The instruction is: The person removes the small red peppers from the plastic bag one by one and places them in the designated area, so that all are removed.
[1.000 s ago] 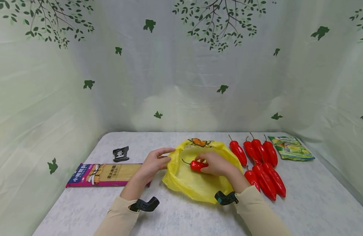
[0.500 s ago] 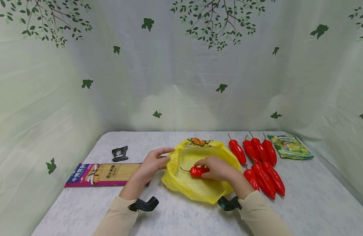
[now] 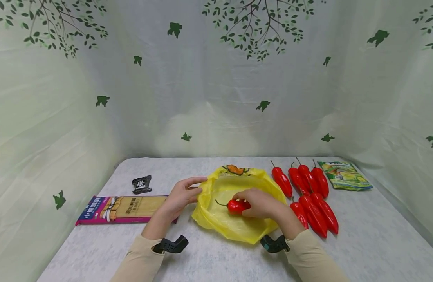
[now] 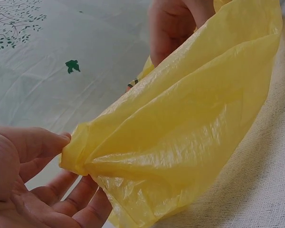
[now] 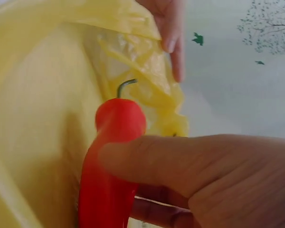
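A yellow plastic bag point(image 3: 216, 227) stands with its mouth spread in the middle of the table. My left hand point(image 3: 181, 197) pinches its left rim; in the left wrist view the thumb point(image 4: 47, 141) lies on the gathered plastic with the fingers behind. Over the bag's mouth, my right hand point(image 3: 261, 204) grips a red chili pepper point(image 3: 235, 206), green stem pointing left. In the right wrist view the thumb presses across the pepper point(image 5: 115, 128) below its top, and its lower end runs out of frame. Yellow plastic surrounds it on the left and behind.
Several more red chili peppers point(image 3: 313, 215) lie right of the bag, with a green and yellow packet point(image 3: 345, 176) beyond them. A pasta packet point(image 3: 132, 209) lies on the left, and a small black wrapped item point(image 3: 141, 184) behind it. A leaf-printed curtain point(image 3: 216, 98) encloses the table.
My right hand has come slightly lower in the head view with the chili pepper, nearer the bag's front side. The left hand keeps its place on the rim.
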{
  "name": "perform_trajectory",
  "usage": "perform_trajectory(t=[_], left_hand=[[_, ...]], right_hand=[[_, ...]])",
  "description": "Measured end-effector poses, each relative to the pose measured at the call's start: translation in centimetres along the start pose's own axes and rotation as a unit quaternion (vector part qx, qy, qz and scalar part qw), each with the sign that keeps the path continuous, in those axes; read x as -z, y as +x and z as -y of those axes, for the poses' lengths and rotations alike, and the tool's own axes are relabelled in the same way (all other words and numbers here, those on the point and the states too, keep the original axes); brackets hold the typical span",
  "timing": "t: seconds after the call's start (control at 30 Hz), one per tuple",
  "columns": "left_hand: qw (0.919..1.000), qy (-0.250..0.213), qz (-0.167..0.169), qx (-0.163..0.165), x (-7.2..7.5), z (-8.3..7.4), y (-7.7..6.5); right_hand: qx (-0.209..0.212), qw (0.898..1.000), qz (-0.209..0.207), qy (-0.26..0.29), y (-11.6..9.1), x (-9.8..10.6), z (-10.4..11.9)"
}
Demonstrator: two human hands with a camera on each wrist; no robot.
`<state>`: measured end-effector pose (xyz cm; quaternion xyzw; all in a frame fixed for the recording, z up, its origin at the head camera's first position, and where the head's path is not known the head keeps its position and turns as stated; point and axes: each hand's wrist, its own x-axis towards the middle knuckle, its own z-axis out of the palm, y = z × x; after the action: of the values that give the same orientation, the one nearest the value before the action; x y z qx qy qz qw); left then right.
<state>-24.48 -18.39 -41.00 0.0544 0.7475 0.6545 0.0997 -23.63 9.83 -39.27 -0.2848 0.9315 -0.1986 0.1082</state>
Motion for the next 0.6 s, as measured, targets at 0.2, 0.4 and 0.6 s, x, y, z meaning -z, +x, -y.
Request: perform_trajectory(t=[0.2,0.4,0.6], left_hand=[[1.0,0.002,-0.004,0.005,-0.1,-0.1,0.0],[0.9999,0.005,-0.006,0.007,-0.1,-0.1,0.0],[0.9999,0.006,-0.006,0.007,-0.2,0.0,-0.1]], right_hand=[[0.002,0.999,-0.017,0.044,-0.5,1.1,-0.1],[0.024,0.995,-0.038,0.09,-1.4,2.5,0.1],[0.011,0.99,-0.05,0.134,-2.5,4.3,0.0]])
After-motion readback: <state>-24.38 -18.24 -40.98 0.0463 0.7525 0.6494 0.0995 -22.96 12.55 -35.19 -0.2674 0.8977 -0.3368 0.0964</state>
